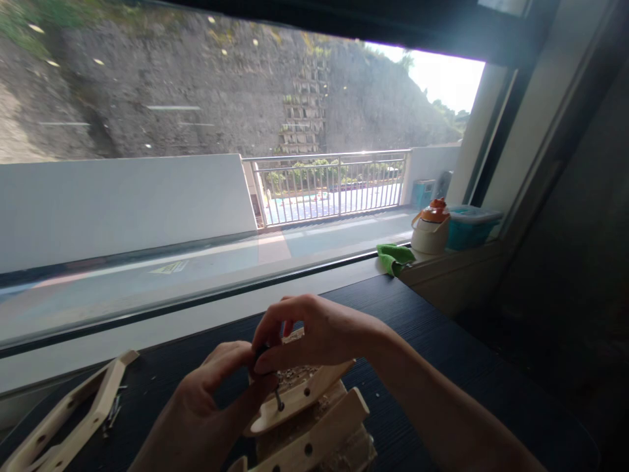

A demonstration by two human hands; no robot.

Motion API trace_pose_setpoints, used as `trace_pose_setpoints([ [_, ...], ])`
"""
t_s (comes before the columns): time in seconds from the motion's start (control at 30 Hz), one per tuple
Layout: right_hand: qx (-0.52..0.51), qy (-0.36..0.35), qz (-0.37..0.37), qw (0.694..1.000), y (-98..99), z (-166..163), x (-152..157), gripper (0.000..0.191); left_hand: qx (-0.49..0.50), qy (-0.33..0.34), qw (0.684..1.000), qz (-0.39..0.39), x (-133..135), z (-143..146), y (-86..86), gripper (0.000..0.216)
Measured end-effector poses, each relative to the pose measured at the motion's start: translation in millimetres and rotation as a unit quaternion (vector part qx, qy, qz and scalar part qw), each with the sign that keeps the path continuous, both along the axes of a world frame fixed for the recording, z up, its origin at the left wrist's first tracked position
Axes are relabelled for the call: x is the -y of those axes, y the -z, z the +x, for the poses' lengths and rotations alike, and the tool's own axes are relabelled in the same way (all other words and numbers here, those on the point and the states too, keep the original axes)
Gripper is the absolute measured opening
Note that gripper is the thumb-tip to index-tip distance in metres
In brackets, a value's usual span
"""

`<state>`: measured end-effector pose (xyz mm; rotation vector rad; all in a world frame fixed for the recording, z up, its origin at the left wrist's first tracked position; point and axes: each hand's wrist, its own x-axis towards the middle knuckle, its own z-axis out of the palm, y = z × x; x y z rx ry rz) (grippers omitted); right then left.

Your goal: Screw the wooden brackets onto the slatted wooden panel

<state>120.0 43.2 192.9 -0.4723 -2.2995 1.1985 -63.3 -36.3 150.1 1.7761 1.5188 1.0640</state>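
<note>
My left hand [216, 387] is closed, its thumb and fingers pinched around the upper part of a thin dark metal rod [279, 397]. The rod's lower end stands in a hole of a pale wooden piece [319, 391]. From above, my right hand [309, 331] pinches a small dark part [261, 356] at the top, mostly covered by fingers; whether it belongs to the rod I cannot tell. A second wooden bar [339, 425] with a round hole lies nearer to me. Wood shavings or textured packing [295, 373] show between and under the pieces.
At left on the dark table [422, 341] lie an angled wooden frame [98, 400] and several loose screws [114, 413]. By the window sit a green cloth [394, 257], a white bottle with an orange lid [430, 229] and a teal box [472, 226].
</note>
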Motion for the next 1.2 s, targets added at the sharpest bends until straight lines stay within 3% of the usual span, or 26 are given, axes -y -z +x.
trace_pose_setpoints([
  [0.17,-0.006,-0.008,0.002,1.0,2.8,-0.9,-1.9,0.022,-0.014,-0.009,1.0,0.026,0.6,-1.1,-1.7,0.029],
  [0.4,0.003,0.004,0.017,1.0,3.8,-0.1,-3.1,0.025,-0.027,-0.043,0.999,-0.011,-0.2,-1.6,3.6,0.036],
  [0.63,0.0,0.006,0.019,1.0,4.9,-0.9,-3.1,0.024,-0.028,0.01,0.999,-0.018,-0.8,-3.6,-2.7,0.033],
  [0.8,0.002,0.009,0.022,1.0,4.0,-1.4,-1.5,0.025,-0.031,0.012,0.999,-0.009,-2.5,-6.9,-0.4,0.033],
  [1.0,0.029,0.018,0.093,0.995,4.9,-0.7,-3.1,0.028,-0.045,0.003,0.999,-0.018,-3.1,-5.8,-3.1,0.036],
  [1.2,0.022,0.014,0.133,0.991,5.3,-1.9,-3.2,0.026,-0.138,0.029,0.987,-0.073,-4.1,-22.9,-2.1,0.038],
])
